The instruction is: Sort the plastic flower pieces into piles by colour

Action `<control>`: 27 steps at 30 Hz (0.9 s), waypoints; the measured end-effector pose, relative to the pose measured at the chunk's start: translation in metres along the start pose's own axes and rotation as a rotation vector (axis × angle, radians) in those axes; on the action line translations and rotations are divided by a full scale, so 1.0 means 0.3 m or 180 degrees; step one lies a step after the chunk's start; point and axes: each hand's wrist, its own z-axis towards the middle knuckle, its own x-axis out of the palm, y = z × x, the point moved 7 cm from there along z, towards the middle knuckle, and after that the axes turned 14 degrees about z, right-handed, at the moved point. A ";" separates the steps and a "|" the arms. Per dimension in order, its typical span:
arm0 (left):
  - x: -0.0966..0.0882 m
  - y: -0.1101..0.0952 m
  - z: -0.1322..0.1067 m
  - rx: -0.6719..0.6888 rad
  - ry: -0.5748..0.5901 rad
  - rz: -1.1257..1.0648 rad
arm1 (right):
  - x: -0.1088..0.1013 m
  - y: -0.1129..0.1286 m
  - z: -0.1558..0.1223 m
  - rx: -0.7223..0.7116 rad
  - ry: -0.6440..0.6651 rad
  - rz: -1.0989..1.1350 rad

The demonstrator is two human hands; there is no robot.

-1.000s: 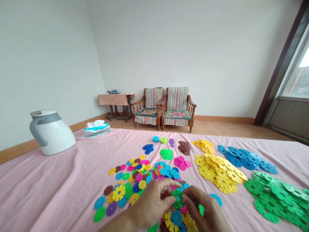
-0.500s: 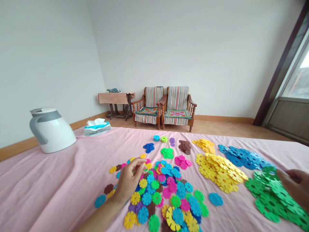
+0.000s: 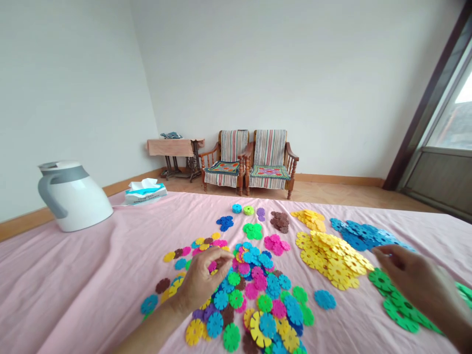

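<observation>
Above the left part of a heap of mixed, notched flower-shaped plastic discs is my left hand. Its thumb and forefinger are curled together; discs show through the gap between them, and I cannot make out whether one is held. My right hand hovers over a pile of green discs, hiding much of it. Its fingers are drawn together, with no disc showing at the tips. Just left of it lies a large yellow disc pile, and behind it are blue discs.
Small groups of brown, pink, green and dark blue discs lie farther back on the pink cloth. A white jug and a tissue box stand left. Two armchairs are beyond.
My right hand has moved left from the green pile, and the green disc at its fingertips no longer shows there. My left hand has shifted slightly right and down over the mixed heap.
</observation>
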 end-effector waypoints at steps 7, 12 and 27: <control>0.097 -0.228 -0.072 0.1400 0.1120 0.0264 | 0.307 0.278 -0.174 -0.0530 0.1606 0.0168; 0.121 -0.252 -0.085 0.1530 0.1347 0.0449 | 0.316 0.275 -0.211 -0.0398 0.1789 -0.0104; 0.084 -0.153 -0.040 0.0591 0.0773 0.0236 | 0.323 0.291 -0.207 -0.0299 0.1884 0.0248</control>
